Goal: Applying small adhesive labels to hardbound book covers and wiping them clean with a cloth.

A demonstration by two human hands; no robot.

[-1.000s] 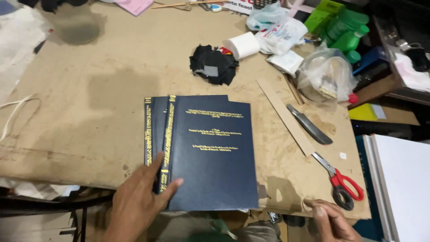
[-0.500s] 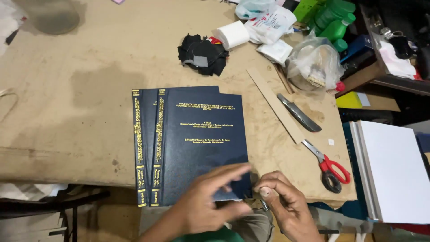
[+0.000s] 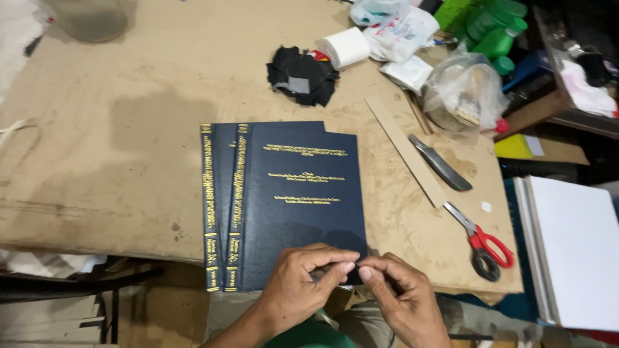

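My left hand (image 3: 303, 283) and right hand (image 3: 396, 293) meet at the near right corner of the top navy book cover (image 3: 300, 200), fingertips pinched together — whatever sits between them is too small to make out. That cover, lettered in gold, lies on a second navy cover (image 3: 216, 193) that peeks out to its left, both flat on the brown worktable (image 3: 129, 129). Right of the covers lies a cardboard strip (image 3: 405, 151), then a dark knife (image 3: 440, 162), and nearer me the red-handled scissors (image 3: 482, 240). Beyond the covers sits a crumpled black cloth (image 3: 302, 75) — a white paper roll (image 3: 345, 46) just behind it.
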